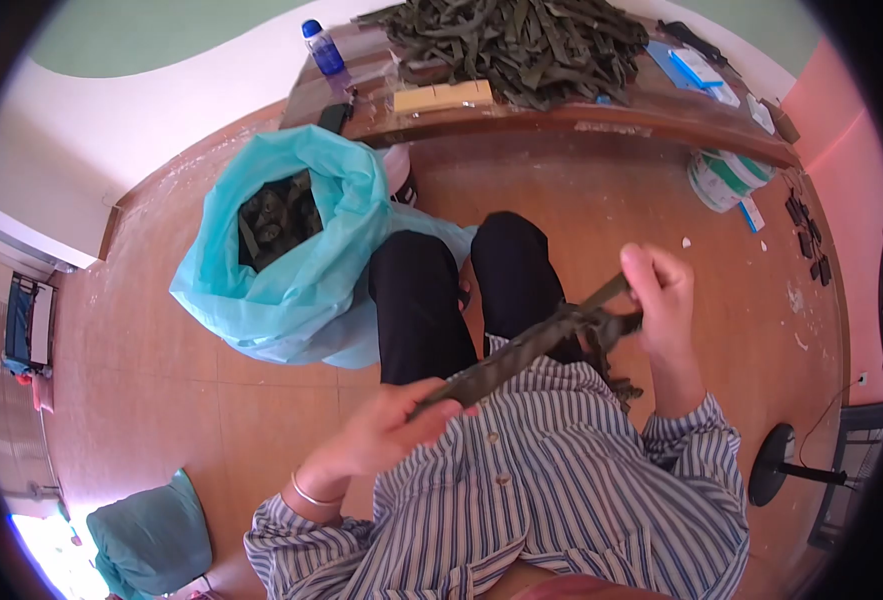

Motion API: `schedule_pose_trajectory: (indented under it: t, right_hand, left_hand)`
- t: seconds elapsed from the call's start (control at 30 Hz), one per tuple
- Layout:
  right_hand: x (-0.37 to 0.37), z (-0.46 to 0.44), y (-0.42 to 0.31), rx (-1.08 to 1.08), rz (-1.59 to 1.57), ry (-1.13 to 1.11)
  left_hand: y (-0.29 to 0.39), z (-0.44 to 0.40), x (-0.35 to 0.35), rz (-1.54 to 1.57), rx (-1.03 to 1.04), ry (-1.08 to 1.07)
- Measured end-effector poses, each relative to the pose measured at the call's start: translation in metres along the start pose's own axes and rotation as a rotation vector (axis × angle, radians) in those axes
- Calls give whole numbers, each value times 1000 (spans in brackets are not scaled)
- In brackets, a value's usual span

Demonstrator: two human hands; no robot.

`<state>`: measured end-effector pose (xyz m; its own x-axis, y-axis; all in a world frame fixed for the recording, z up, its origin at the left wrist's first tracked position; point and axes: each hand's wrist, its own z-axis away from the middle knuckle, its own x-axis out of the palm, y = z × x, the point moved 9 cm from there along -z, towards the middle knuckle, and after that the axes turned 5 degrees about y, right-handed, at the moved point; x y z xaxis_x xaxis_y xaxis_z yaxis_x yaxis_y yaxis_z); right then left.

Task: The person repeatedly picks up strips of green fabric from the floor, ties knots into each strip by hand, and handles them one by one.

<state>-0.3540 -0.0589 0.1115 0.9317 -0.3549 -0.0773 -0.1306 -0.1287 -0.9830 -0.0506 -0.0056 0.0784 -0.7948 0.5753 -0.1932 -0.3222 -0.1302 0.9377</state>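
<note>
Bright indoor light, white glare (pixel 56 555) at lower left, strong fisheye curvature, black vignetted corners.

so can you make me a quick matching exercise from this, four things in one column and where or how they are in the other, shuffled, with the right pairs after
Things
1. dark strip
2. bottle
3. large bag
4. bucket

Places and states
A. white and green, below the far tabletop's right end
B. light turquoise, its mouth open, with dark pieces inside
C. held between the left hand and the right hand
D. blue, standing on the table, left of the dark heap

Right pairs: 1-C, 2-D, 3-B, 4-A
</note>
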Motion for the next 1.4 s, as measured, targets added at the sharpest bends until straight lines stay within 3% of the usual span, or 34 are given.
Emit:
schedule_pose_trajectory:
  t: [0.17,0.23,0.3,0.33,0.43,0.5,0.57,0.63,0.77,0.9,0.97,1.0,1.07,1.17,1.27,1.4]
  right_hand:
    - [-15,-14,53,111,-42,116]
    - [-65,-34,93,194,-256,342]
    - [-119,-56,145,142,-216,494]
    - [-126,-55,160,147,-212,498]
    - [-104,-50,185,306,61,216]
    - [-68,-33,168,346,82,107]
    - [-24,-28,101,195,47,-170]
    - [-2,-12,42,141,6,-233]
    - [23,11,-33,-21,-88,-439]
    - [-11,0,-65,-346,-351,-341]
    - [-29,-18,-50,-218,373,-340]
    - [-24,-20,-43,-217,371,-343]
    - [7,-9,-49,-523,503,-333]
    - [64,26,-45,-579,388,-615]
    - [84,40,-45,-611,449,-537]
    - [66,27,-31,-428,471,-432]
  left_hand:
    - [-50,-4,-24,120,-154,-88]
    - [-86,-5,-50,46,-135,1]
    - [-130,-1,-73,-29,-154,86]
    - [-154,4,-86,-99,-169,176]
    - [-169,8,-96,-251,-188,366]
    - [-127,-11,-70,-270,-177,362]
    - [-65,-40,-42,-255,86,354]
    - [-22,-69,-11,-258,441,295]
    - [63,-96,33,-309,691,352]
    - [48,-132,63,-119,416,-75]
    - [52,-126,57,-182,460,-46]
    - [54,-118,52,-245,500,-16]
    - [58,-100,49,-370,568,40]
    - [59,-90,53,-468,535,60]
    - [65,-84,51,-573,510,90]
    - [66,-73,35,-348,429,91]
